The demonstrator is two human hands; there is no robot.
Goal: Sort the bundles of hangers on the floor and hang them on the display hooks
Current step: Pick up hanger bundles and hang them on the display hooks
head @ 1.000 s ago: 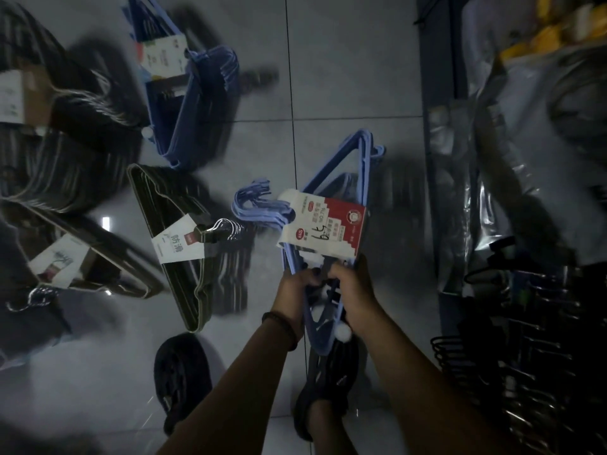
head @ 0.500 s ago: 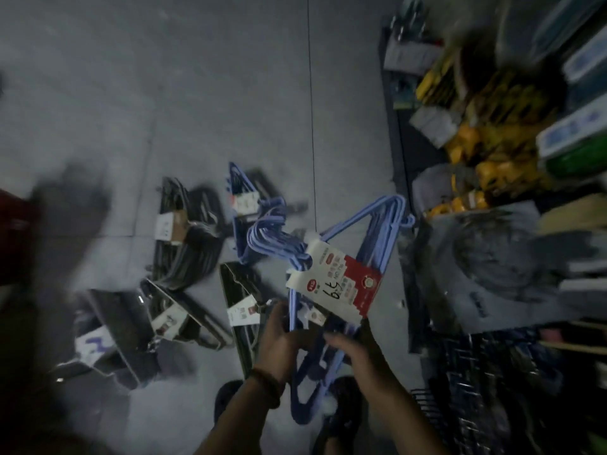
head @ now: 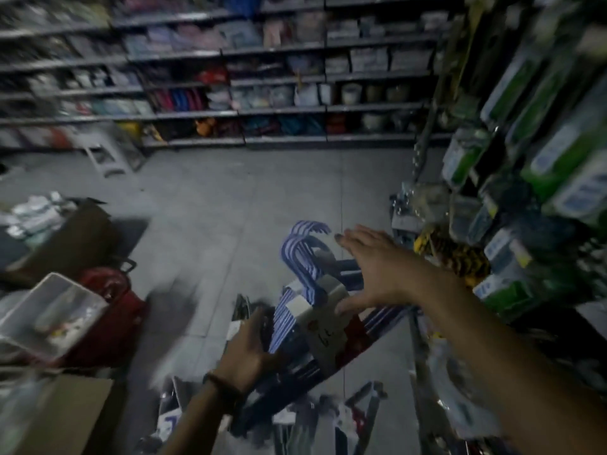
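Note:
A bundle of blue plastic hangers (head: 300, 257) with a white and red paper label (head: 323, 333) is raised at waist height in the lower middle of the view, hooks pointing up. My left hand (head: 244, 354), a dark band on its wrist, grips the bundle's lower left side. My right hand (head: 369, 267) is spread flat above the bundle, fingers straight, thumb touching the label's top. More hanger bundles (head: 315, 418) lie blurred on the floor below.
The display rack (head: 538, 178) with green and blue packets fills the right side. A red basket (head: 111, 297), a clear tub (head: 49, 310) and cardboard boxes (head: 56, 412) stand at left. Stocked shelves (head: 230, 110) line the far wall, with a white step stool (head: 105, 156) before them.
My view swung up from the floor to the aisle and rack. The blue bundle rose with it. My right hand let go of the bundle and opened above it.

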